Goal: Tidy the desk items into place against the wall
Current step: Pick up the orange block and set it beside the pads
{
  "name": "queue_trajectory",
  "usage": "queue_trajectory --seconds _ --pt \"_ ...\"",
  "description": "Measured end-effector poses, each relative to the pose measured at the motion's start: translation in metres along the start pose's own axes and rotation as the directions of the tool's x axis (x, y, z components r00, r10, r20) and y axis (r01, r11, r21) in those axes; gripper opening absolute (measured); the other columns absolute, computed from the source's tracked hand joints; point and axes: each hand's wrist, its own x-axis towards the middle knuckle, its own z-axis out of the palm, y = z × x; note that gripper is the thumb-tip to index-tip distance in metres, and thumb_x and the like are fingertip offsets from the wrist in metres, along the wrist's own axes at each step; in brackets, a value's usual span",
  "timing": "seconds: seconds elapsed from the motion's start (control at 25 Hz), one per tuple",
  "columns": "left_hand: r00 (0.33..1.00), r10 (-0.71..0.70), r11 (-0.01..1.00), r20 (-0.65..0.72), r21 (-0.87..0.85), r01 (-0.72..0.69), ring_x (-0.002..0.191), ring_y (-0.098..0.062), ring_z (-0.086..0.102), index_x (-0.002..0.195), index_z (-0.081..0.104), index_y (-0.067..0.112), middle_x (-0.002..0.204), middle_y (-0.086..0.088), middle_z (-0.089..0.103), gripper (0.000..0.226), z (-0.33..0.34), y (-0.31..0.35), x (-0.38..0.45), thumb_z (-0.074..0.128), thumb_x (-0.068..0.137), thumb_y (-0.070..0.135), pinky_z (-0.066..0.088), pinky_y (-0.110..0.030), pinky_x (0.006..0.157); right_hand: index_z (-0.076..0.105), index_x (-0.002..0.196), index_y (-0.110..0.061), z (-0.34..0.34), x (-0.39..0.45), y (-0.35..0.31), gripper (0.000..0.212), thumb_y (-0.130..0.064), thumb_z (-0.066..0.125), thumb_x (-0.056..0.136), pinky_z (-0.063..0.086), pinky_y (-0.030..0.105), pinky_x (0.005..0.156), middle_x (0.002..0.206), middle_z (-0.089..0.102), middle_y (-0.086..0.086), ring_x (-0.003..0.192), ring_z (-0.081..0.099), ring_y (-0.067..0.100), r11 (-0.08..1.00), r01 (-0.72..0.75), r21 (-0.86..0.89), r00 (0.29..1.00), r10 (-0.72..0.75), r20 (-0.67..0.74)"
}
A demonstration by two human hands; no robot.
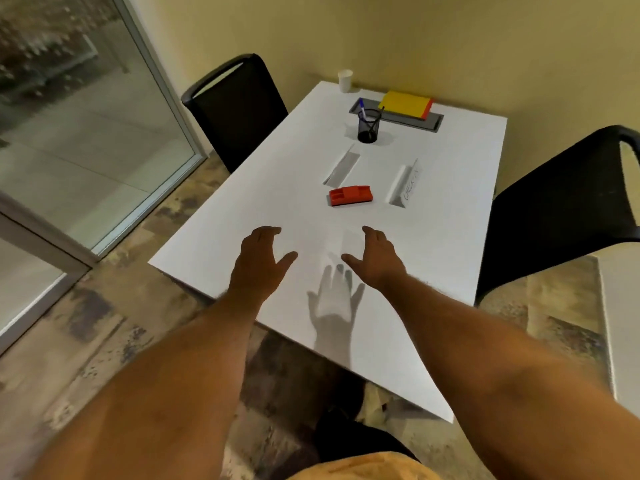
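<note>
Both arms reach out over the near half of the white table [242,209]. The left hand [260,261] hovers palm down with the fingers curled loosely and the thumb spread wide, gripping nothing. The right hand [374,258] mirrors it, fingers bent, thumb pointing inward, also empty. The two thumbs point toward each other with a gap of bare tabletop between them, and a hand shadow falls on the table just below that gap.

Beyond the hands, near the table's middle, lies a red eraser [350,196]. It is flanked by two folded white name cards: the left card [342,165] stands just behind it, and the right card [406,183], with handwriting on its face that I cannot read, stands just beside it. Farther back sits a black mesh pen cup [368,126] with a blue-capped pen [362,109] sticking up. Behind the cup a grey tray [433,123] is set into the tabletop, and a yellow pad [405,103] with an orange edge rests across it. A white paper cup [345,80] stands at the far corner, close to the yellow wall.

A black chair [235,109] stands at the table's left side and another chair [561,202] at its right.
</note>
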Motion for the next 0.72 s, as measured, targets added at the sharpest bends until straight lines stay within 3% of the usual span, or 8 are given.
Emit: queue_trajectory --seconds 0.32,0.48,0.56,0.72 --pt "0.99 0.066 0.997 0.127 0.029 -0.07 0.134 -0.024 0.049 0.136 0.059 0.019 0.141 0.003 0.056 0.052 0.022 -0.005 0.129 0.076 0.091 0.038 0.05 -0.043 0.103 0.021 0.164 -0.016 -0.016 0.113 -0.008 0.091 -0.057 0.064 0.096 0.042 0.052 0.114 0.164 0.035 0.01 0.149 0.038 0.033 0.997 -0.074 0.021 0.997 0.075 -0.008" --pt "0.985 0.018 1.0 0.17 -0.007 -0.017 0.134 -0.026 0.05 0.134 0.061 0.019 0.139 0.002 0.058 0.055 0.041 -0.007 0.192 0.084 0.085 0.031 0.048 -0.041 0.104 0.021 0.164 -0.017 -0.023 0.159 -0.011 0.09 -0.057 0.065 0.095 0.043 0.051 0.112 0.162 0.038 0.011 0.147 0.041 0.034 0.991 -0.123 0.06 0.992 0.124 -0.017" --pt "0.977 -0.024 0.997 0.211 -0.064 0.038 0.136 -0.025 0.05 0.135 0.06 0.02 0.141 0.0 0.057 0.058 0.056 -0.007 0.219 0.085 0.083 0.031 0.041 -0.032 0.106 0.023 0.163 -0.016 -0.023 0.179 -0.006 0.089 -0.056 0.064 0.096 0.042 0.05 0.112 0.16 0.04 0.012 0.146 0.042 0.034 0.982 -0.168 0.081 0.985 0.171 -0.031" --pt "0.928 -0.087 0.973 0.361 -0.17 0.157 0.137 -0.022 0.051 0.139 0.058 0.019 0.146 -0.002 0.053 0.063 0.081 -0.015 0.278 0.086 0.083 0.029 0.037 -0.024 0.108 0.027 0.162 -0.017 -0.019 0.219 -0.009 0.083 -0.05 0.066 0.097 0.042 0.049 0.116 0.158 0.044 0.01 0.146 0.044 0.032 0.962 -0.22 0.162 0.972 0.231 -0.049"
